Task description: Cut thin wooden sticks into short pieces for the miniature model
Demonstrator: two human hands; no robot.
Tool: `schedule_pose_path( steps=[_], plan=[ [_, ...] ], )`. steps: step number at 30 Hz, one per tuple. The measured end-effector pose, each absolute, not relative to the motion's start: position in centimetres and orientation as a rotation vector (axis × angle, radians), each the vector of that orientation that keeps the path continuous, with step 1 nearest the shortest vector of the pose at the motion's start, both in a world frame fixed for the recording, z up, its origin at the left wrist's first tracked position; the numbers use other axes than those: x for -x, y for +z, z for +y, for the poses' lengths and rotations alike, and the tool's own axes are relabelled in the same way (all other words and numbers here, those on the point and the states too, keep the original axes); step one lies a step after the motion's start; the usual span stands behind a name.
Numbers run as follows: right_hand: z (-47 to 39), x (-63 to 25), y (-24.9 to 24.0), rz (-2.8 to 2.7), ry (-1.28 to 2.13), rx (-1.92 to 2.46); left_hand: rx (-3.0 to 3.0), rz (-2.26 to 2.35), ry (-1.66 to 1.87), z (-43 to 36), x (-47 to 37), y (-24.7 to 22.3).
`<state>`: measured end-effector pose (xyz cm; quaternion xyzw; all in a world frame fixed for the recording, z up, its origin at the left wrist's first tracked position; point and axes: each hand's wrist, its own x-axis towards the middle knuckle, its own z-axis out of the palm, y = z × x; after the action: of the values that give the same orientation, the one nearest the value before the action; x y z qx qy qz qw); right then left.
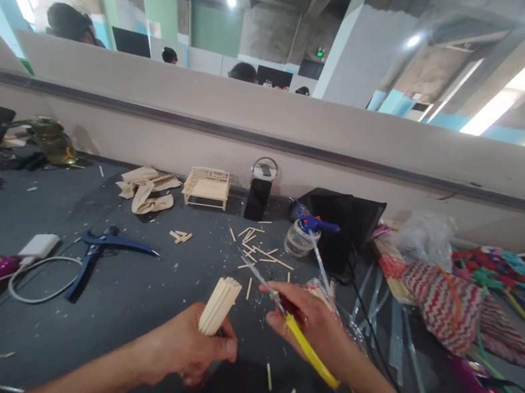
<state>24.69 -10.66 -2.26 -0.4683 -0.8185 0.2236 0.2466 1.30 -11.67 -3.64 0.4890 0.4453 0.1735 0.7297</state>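
Left hand (188, 346) fisted round stick bundle (219, 306), right hand (308, 323) gripping yellow-handled tool (311, 353) just beside it; loose sticks (258, 250) beyond hands still unbundled.

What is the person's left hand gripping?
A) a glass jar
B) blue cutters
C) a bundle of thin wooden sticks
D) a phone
C: the left hand is closed around a bundle of thin wooden sticks standing upright, while the blue cutters lie apart on the table.
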Motion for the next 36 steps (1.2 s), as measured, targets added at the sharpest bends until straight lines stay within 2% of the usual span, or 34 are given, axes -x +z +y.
schedule_pose_path(
  steps=[10,20,30,36],
  plan=[
    [-11.1,-23.3,-2.2,-2.096,0.699,1.352,-1.119,1.132,0.488,-11.6,-1.5,-4.9],
    [-10.8,-21.0,-0.1,-1.729,0.888,0.997,-1.274,1.13,0.367,-12.2,-1.7,-4.8],
    [-9.9,-19.5,-0.3,-1.902,0.843,0.985,-1.46,1.203,0.298,-12.0,-1.2,-4.8],
    [-9.5,-20.1,1.0,-2.134,0.776,1.06,-1.623,1.197,0.332,-11.4,-0.4,-6.8]
  ],
)
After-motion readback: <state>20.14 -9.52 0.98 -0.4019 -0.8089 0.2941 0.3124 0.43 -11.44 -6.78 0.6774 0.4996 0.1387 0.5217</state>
